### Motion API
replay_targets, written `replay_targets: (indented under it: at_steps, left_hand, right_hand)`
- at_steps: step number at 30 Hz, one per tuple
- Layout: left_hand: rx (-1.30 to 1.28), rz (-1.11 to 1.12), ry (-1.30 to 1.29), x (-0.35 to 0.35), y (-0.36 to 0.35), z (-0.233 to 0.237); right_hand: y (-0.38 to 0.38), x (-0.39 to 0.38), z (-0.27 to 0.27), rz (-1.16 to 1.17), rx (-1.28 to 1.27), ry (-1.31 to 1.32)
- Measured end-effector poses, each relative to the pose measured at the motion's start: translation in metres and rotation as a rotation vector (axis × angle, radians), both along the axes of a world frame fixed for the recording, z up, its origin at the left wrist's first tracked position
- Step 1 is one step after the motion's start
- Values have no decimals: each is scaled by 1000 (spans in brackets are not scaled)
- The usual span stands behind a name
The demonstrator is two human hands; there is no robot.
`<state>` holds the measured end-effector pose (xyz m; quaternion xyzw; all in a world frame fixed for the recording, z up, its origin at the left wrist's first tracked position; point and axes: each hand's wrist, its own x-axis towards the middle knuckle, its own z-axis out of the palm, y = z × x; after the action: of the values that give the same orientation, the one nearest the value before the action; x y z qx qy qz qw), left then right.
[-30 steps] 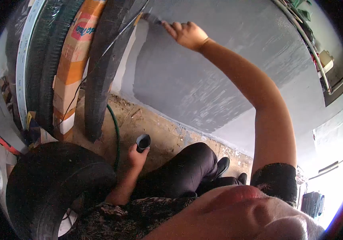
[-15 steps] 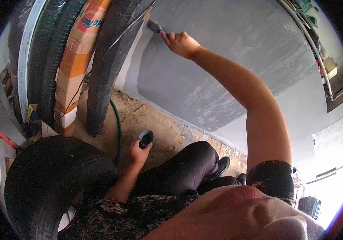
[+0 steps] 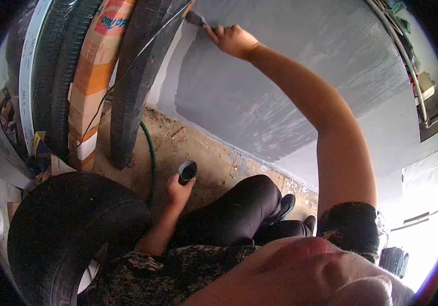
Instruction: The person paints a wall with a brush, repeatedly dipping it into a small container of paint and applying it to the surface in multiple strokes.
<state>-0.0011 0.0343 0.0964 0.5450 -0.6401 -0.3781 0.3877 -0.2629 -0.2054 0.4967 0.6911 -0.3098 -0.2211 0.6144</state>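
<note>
Grey-coated wall (image 3: pixel 290 76) is filling the background, a paler strip running down its left edge; bare, littered floor (image 3: pixel 214 160) is meeting its bottom edge. From my remote seat I'm watching two hands at work.

Brush (image 3: pixel 195 19): I'm judging it light, stiff in the handle and soft in the bristles, best taken low on the handle. Cup (image 3: pixel 186 171): probably light and thin-walled, perhaps slippery if its dark contents are wetting the outside; I'm favouring a wrap around its side, below the rim.

Right hand (image 3: pixel 235 42) is closing its fingers on the brush handle. Bristles are pointing away from it, toward the wall's upper left edge; whether they are touching, I can't tell. Left hand (image 3: pixel 179 189) is curling partly shut around the cup, which is sitting at its fingertips, mouth upward, above the floor. Tyre (image 3: pixel 76 219) and green hose (image 3: pixel 151 153) are lying on that hand's left.
</note>
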Motion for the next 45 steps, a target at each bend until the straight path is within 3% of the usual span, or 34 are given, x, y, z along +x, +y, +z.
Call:
replay_targets:
  at_steps: [2,10,19,22,26,28,36,40,45]
  left_hand:
    - [-78,33,10,-2,1,-5]
    - [-46,-17,29,-2,1,0]
    - [-24,-37,10,-1,-1,-15]
    - [-61,-13,-23,0,0,-13]
    - [-28,12,57,-8,1,-29]
    - [43,-60,20,-5,1,-15]
    - [-25,-35,-56,2,0,-6]
    - [-32,-28,-5,-3,0,-13]
    - [-23,-43,-5,-2,-1,-15]
  right_hand:
    - [-1,-4,-15,10,32,31]
    - [-9,-1,32,83,-160,-94]
    - [20,1,-70,-77,136,-37]
    - [22,-3,-68,79,74,-124]
    - [14,-3,-39,122,-106,-207]
    - [4,-4,-36,130,-185,-237]
    - [18,10,-99,13,51,-175]
    - [22,10,-77,119,-55,-274]
    - [34,-1,-38,68,-222,-421]
